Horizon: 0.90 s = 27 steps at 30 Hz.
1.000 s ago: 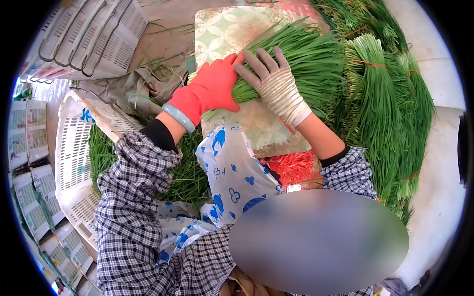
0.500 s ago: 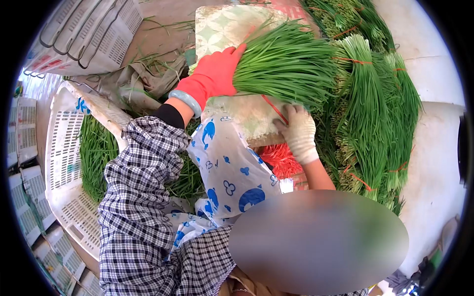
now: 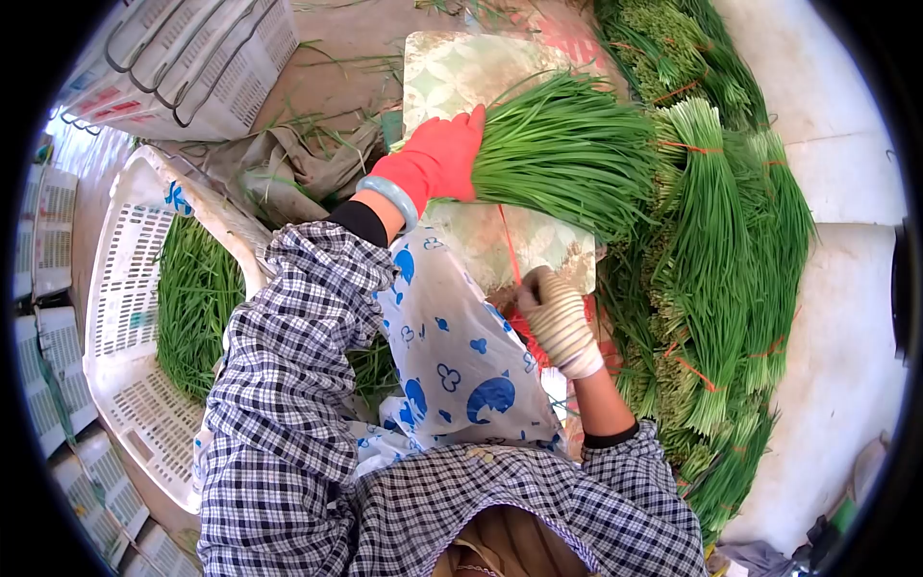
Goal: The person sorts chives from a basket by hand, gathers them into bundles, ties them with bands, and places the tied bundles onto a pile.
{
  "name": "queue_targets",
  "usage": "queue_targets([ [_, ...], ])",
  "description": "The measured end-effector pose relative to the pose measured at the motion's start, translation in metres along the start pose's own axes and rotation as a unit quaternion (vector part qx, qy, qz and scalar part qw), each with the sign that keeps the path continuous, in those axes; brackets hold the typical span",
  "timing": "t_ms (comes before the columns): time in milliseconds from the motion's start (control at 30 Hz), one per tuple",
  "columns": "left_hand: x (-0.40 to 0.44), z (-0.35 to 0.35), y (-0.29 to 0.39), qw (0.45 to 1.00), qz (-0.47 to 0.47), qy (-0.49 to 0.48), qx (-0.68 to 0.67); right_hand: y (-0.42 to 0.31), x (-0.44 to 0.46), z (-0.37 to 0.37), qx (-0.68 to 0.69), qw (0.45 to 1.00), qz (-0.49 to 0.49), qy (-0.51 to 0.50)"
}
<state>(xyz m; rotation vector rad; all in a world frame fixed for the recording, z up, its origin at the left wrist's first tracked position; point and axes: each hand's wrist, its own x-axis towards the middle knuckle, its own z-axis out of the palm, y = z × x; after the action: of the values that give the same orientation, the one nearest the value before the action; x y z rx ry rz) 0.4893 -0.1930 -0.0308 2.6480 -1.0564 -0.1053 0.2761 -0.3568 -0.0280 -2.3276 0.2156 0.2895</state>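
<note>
Bunch of long green leaves point(image 3: 567, 159) fans beyond the red-rubber-gloved left hand point(image 3: 439, 159), whose fingers clasp one end. The cream-striped-gloved right hand point(image 3: 558, 322) has drawn bodyward, curled fingers apparently pinching a thin red strip point(image 3: 509, 243), seemingly taut from them to the bunch.

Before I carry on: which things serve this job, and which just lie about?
In the job:
chive bunch, in left hand
red tie, at right hand
patterned board

Apparently just lying about:
crumpled grey cloth
white plastic crates

White slotted crate point(image 3: 229, 85) at upper left, crumpled drab cloth point(image 3: 312, 163) near it, pale crates point(image 3: 56, 348) at far left
</note>
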Motion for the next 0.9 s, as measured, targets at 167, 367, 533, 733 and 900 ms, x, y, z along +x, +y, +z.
queue_targets([
  [167, -0.01, 0.015, 0.009, 0.998, 0.012, 0.049, 0.032, -0.024, 0.023, -0.037, 0.359, 0.93, -0.019, -0.079],
  [367, -0.027, 0.021, 0.021, 0.987, 0.035, 0.14, 0.072, -0.054, 0.11, -0.056, 0.341, 0.926, -0.126, -0.103],
  [533, -0.021, 0.01, 0.013, 0.994, 0.044, 0.082, 0.061, -0.101, 0.153, -0.077, -0.246, 0.933, -0.256, 0.056],
  [733, -0.018, 0.015, 0.012, 0.997, 0.026, 0.075, 0.017, -0.051, 0.222, -0.052, -0.306, 0.914, -0.263, 0.036],
  [900, -0.014, -0.006, 0.009, 0.995, 0.017, 0.085, -0.044, -0.047, 0.21, -0.044, -0.278, 0.94, -0.178, 0.081],
])
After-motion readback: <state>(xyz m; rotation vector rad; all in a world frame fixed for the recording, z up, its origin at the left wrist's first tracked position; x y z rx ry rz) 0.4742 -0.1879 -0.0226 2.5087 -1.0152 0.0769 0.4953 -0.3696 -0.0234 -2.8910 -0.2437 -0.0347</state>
